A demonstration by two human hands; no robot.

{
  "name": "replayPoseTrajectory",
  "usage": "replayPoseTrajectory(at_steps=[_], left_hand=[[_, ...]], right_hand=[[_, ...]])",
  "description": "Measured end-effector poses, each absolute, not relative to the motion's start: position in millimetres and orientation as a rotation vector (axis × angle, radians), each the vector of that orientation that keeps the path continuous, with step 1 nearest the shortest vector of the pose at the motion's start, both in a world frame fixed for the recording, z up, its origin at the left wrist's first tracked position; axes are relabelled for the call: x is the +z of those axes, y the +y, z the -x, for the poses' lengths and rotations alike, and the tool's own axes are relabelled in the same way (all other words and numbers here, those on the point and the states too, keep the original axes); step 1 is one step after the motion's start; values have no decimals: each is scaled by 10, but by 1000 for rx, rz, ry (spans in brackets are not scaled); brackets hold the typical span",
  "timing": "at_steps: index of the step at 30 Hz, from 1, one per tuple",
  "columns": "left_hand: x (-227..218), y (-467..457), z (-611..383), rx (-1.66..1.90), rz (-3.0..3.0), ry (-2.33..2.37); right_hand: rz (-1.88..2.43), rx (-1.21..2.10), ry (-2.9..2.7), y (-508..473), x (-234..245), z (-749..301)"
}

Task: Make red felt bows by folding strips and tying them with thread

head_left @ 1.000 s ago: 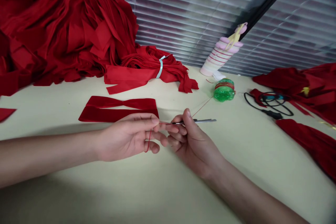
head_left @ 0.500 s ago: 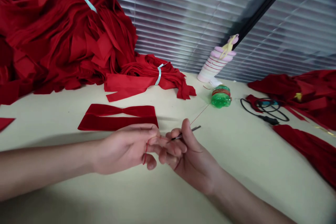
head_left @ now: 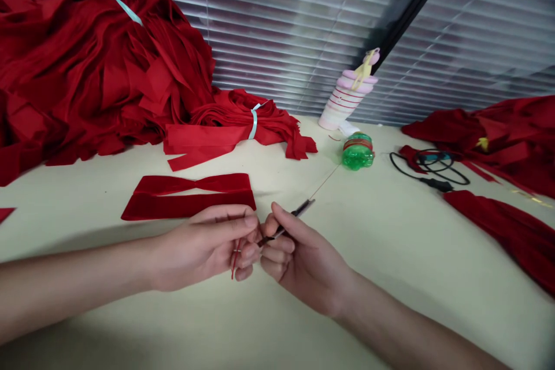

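My left hand (head_left: 203, 245) is in front of a red velvet bow strip (head_left: 186, 199), pinching a thin red cord (head_left: 235, 260) that hangs below its fingers. My right hand (head_left: 303, 263) grips a slim metal tool with a dark handle (head_left: 288, 221), possibly a needle or hook, its tip pointing up and right. The fingertips of my two hands nearly touch. A fine thread (head_left: 325, 182) runs from near the tool towards a green plastic bottle bottom (head_left: 358, 151) wound with red cord. My fingers hide where the cord and tool meet.
A cream table (head_left: 390, 243) bears a large heap of red fabric strips (head_left: 99, 69) and a bundle tied with pale blue ribbon (head_left: 243, 127). A pink-and-white figurine stand (head_left: 344, 101), black cable (head_left: 429, 170) and more red cloth (head_left: 481, 144) lie beyond. Window blinds (head_left: 281, 29) stand behind.
My hands have drawn closer together. The metal tool has swung from nearly level to pointing up and right, and the view has shifted slightly.
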State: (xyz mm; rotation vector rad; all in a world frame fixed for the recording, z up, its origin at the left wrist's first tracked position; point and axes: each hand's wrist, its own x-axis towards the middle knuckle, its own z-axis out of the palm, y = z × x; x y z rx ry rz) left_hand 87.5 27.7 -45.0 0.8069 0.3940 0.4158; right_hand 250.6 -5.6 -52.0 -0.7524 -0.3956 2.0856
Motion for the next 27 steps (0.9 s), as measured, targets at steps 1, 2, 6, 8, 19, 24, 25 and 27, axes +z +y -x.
replayPoseTrajectory(at_steps=[1,2,6,8,19,24,25,27], left_hand=[[-454,273,-879,420,-821,412],[-457,266,-885,423,-841,430],[-445,242,-911,435,-913,510],[-438,243,-913,436,-932,553],[-433,268,-863,395,-1071,694],[-485,241,-877,488,-1224,875],[-504,233,-885,543,-1233,914],[-534,216,-906,640,-1258,942]], right_hand=[[748,2076,-414,-61,-519,-2504],[745,2065,-436,-65,-519,-2501],[753,2052,-540,-81,-528,-2486],[763,2052,-582,-88,-540,-2478],[725,2057,-723,-143,-606,-2451],[771,2097,-649,-148,-630,-2432],[782,2103,-609,-149,-638,-2433],[792,2099,-544,-150,-652,-2435]])
